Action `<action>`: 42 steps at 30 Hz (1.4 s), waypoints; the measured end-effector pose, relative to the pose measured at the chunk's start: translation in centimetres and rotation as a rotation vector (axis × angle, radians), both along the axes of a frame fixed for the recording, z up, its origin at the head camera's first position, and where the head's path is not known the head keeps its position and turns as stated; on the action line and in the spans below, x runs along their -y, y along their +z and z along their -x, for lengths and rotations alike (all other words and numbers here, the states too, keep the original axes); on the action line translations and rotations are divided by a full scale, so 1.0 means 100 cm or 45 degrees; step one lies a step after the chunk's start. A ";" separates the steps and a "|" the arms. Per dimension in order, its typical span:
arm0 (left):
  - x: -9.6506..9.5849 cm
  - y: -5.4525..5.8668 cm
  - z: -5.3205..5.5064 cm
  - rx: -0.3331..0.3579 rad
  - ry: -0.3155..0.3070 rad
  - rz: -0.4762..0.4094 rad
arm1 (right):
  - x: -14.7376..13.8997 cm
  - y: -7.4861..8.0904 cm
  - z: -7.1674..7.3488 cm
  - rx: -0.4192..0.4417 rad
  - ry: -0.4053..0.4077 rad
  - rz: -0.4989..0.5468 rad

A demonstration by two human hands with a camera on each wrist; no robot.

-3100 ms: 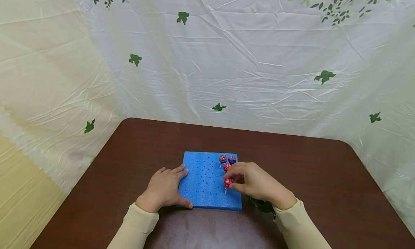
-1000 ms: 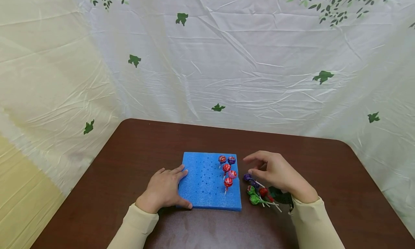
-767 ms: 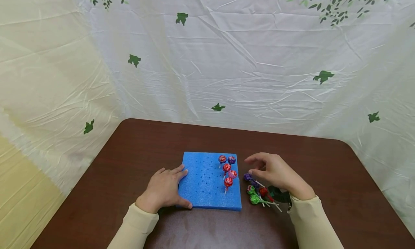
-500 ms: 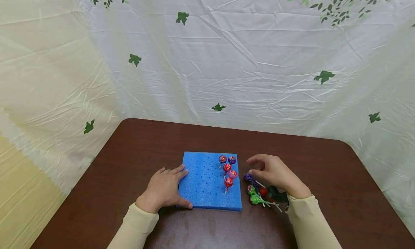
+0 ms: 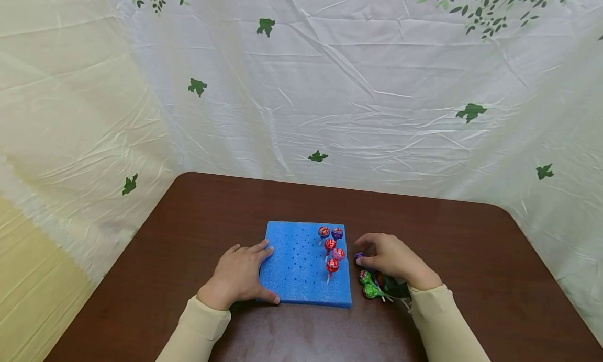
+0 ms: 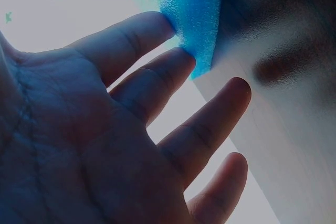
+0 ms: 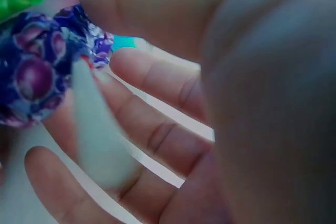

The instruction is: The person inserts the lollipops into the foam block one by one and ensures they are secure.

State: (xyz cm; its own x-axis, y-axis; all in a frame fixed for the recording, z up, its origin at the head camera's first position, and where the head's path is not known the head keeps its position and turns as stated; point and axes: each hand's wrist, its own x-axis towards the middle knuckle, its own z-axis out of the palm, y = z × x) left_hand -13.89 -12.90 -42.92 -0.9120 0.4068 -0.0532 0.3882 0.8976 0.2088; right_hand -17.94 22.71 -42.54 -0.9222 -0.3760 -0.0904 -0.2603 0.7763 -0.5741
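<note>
My left hand [image 5: 242, 273] rests with spread fingers along the left edge of a blue foam board [image 5: 292, 252], thumb at its near corner. In the left wrist view, fingertips touch the side of the foam [image 6: 197, 19]. Several wrapped lollipops stand in the board's right part, among them a red lollipop [image 5: 332, 266] and a purple lollipop [image 5: 337, 233]. Right of the board, my right hand [image 5: 395, 257] has thumb and forefinger apart around a loose purple lollipop [image 5: 359, 256]. Close up in the right wrist view are another purple lollipop [image 7: 34, 72] and a white stick [image 7: 97, 129].
Green lollipops [image 5: 370, 290] lie on the brown table [image 5: 235, 194] below my right hand, with a red one partly hidden. Rows of small holes dot the board's left and middle. A white leaf-patterned cloth [image 5: 377, 90] hangs behind the table.
My right hand has left the red lollipop standing in the board, moved right to the loose lollipops, and lowered around a purple one. The left hand has kept its place.
</note>
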 end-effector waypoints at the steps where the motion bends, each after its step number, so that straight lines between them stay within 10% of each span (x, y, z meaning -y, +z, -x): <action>1: 0.000 0.000 0.000 0.000 0.000 -0.002 | 0.000 -0.001 0.000 0.001 0.001 -0.003; 42: 0.001 0.004 -0.002 -0.002 -0.009 0.009 | 0.005 0.018 -0.003 -0.278 -0.040 0.162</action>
State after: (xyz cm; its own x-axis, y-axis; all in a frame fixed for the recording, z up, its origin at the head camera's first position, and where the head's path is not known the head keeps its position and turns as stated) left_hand -13.70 -12.99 -42.50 -0.9091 0.4129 -0.0550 0.3948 0.8963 0.2021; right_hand -17.64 22.26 -40.77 -0.9262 -0.3423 0.1582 -0.3654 0.7111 -0.6007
